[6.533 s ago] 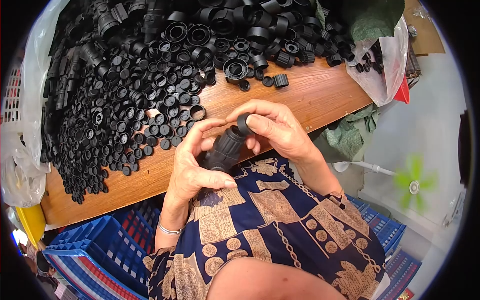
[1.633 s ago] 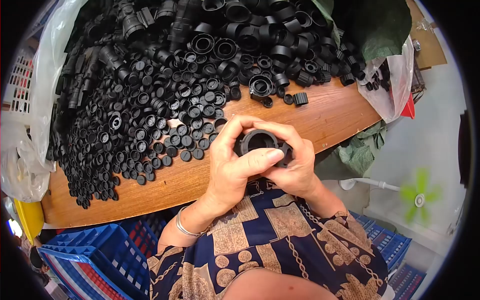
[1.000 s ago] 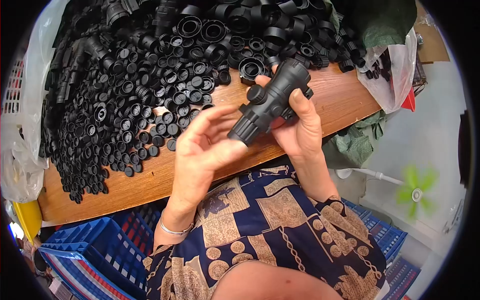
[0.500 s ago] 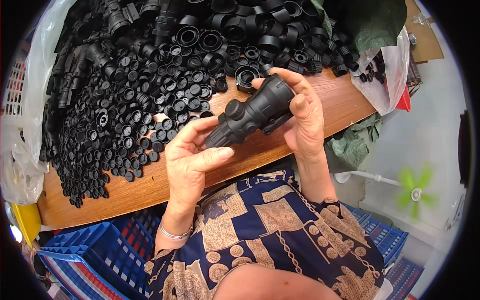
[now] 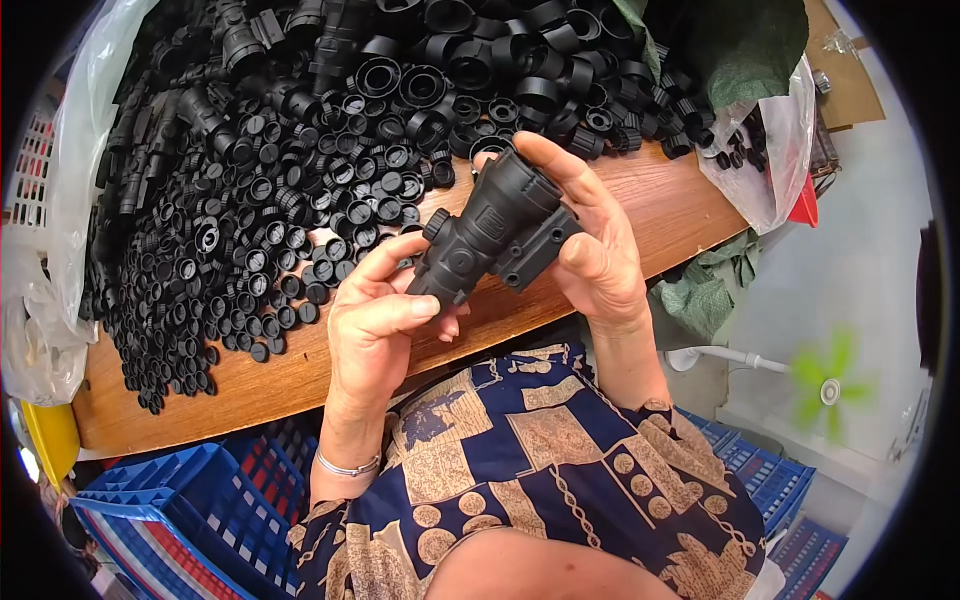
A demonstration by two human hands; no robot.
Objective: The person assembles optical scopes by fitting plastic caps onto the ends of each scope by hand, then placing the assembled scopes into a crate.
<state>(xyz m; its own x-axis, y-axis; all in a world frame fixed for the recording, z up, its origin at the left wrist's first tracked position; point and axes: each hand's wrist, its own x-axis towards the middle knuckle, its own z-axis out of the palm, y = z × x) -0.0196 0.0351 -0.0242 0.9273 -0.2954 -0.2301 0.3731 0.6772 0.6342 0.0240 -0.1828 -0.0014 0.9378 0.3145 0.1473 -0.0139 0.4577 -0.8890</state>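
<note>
since the scope point(image 5: 488, 222) tapers, the left hand point(image 5: 368, 325) has fingers round its narrow near end, the right hand point(image 5: 608, 262) round its wide far end, likely for balance over the desk point(image 5: 275, 385).

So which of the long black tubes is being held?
The black tube with its narrow end in the left hand and its wide end in the right hand. The other tubes lie heaped on the table, touched by neither hand.
</note>
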